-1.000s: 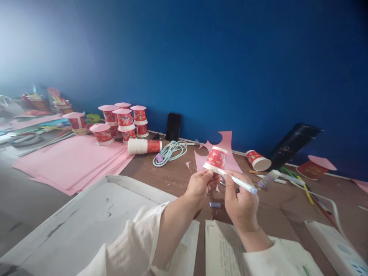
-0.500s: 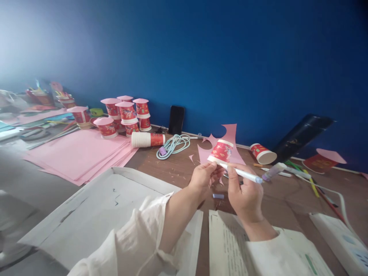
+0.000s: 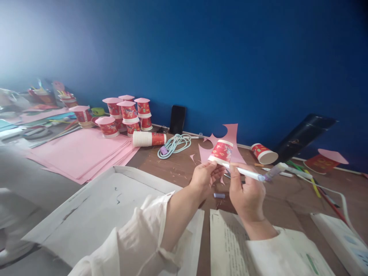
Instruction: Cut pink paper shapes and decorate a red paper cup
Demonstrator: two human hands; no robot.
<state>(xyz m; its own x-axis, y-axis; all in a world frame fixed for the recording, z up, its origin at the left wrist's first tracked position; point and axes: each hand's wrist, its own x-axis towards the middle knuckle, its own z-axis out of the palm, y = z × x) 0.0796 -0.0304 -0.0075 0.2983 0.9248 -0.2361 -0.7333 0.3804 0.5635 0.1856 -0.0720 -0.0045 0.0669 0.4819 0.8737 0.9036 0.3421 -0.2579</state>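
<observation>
A red paper cup [image 3: 221, 151] is held upside down by its white rim, the rim pinched in the fingers of my left hand [image 3: 204, 177]. My right hand [image 3: 247, 193] grips a white marker pen [image 3: 247, 173] with a bluish end, its tip up against the cup's rim. Behind the cup lies a pink paper sheet [image 3: 230, 134] with rounded pieces cut out of it. A small lilac cap [image 3: 219, 196] rests on the table between my wrists.
Red cups with pink paper tops [image 3: 128, 111] stand stacked at the back left, by a lying cup stack [image 3: 148, 138] and a coiled cable [image 3: 176, 145]. Pink sheets [image 3: 83, 153], a white box lid [image 3: 94, 207], a lying cup [image 3: 263, 153] and a power strip [image 3: 339, 237] surround my hands.
Hands, cup and marker keep nearly the same pose. The marker's rear end sits slightly further right, and the whole view has shifted a little.
</observation>
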